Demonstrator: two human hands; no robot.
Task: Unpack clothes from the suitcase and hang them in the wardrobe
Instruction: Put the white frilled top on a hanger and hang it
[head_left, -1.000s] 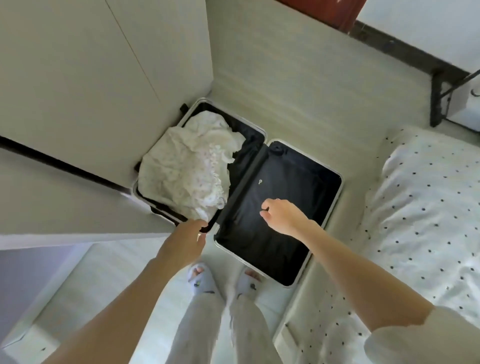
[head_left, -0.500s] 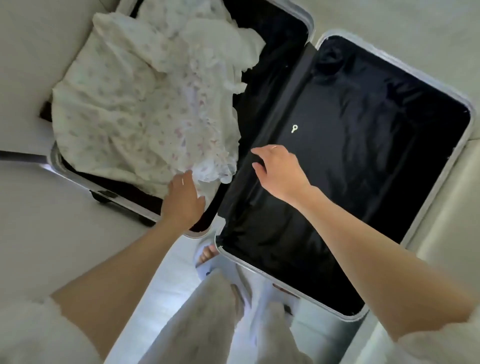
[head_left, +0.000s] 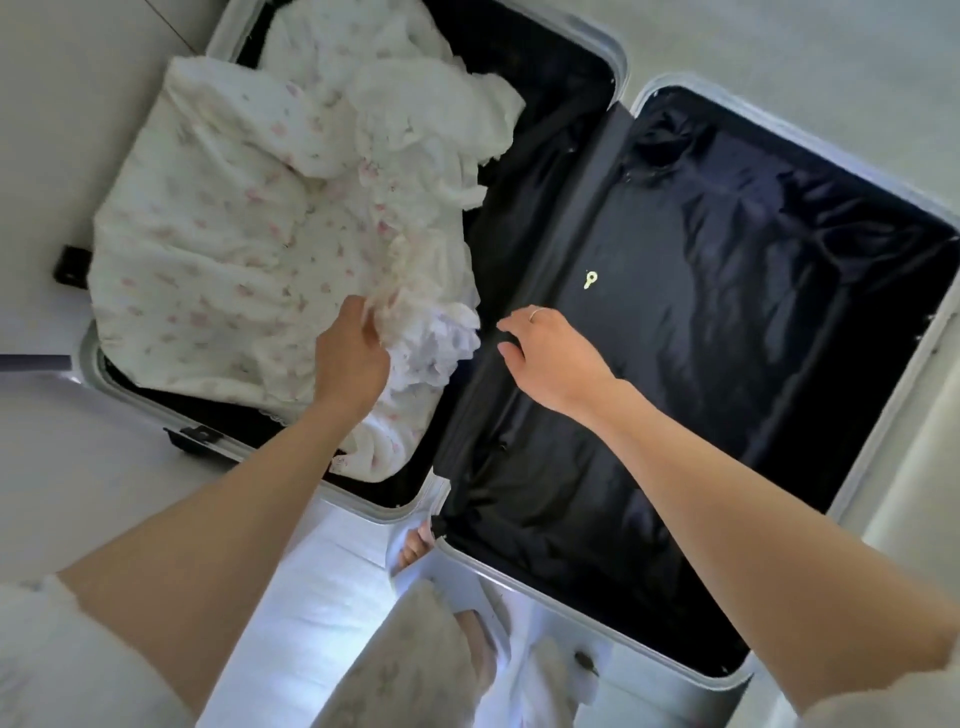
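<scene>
An open silver suitcase (head_left: 878, 410) lies flat on the floor, both halves lined in black. Its left half holds a crumpled white garment with small pink flowers (head_left: 234, 228). My left hand (head_left: 353, 358) has its fingers closed on the garment's ruffled near edge. My right hand (head_left: 550, 353) hovers over the central hinge strip with fingers spread, holding nothing; a ring sits on one finger. The right half holds only its black lining and a small pale zipper pull (head_left: 589, 280).
A pale wardrobe door (head_left: 62, 130) runs along the suitcase's left side. My feet in light slippers (head_left: 415, 551) stand at the suitcase's near edge, legs in pale trousers below. Light floor surrounds the case.
My head has dropped much closer to the suitcase. My left hand moved forward from the rim onto the floral garment and gripped its edge. The right hand stayed over the hinge.
</scene>
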